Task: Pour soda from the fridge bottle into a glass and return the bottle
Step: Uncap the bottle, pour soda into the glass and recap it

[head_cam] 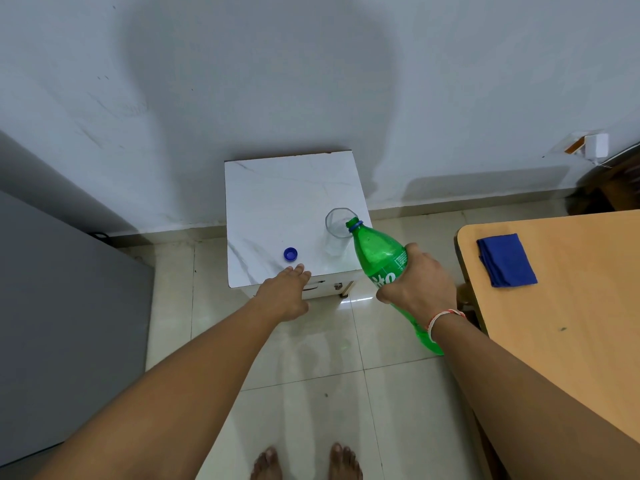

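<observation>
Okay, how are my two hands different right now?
The right hand grips the tilted green bottle, fingers curled round it, its mouth at the rim of the glass. The left hand holds nothing; its straight fingers rest at the front edge of the small white table, near the blue cap. Both reach forward.

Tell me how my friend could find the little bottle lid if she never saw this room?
Look at the small white marble-patterned cabinet against the wall. Near its front edge, just beyond the fingertips of the left hand, lies a small round blue plastic cap. It is the only blue thing on that top; the clear drinking glass stands to its right.
</observation>
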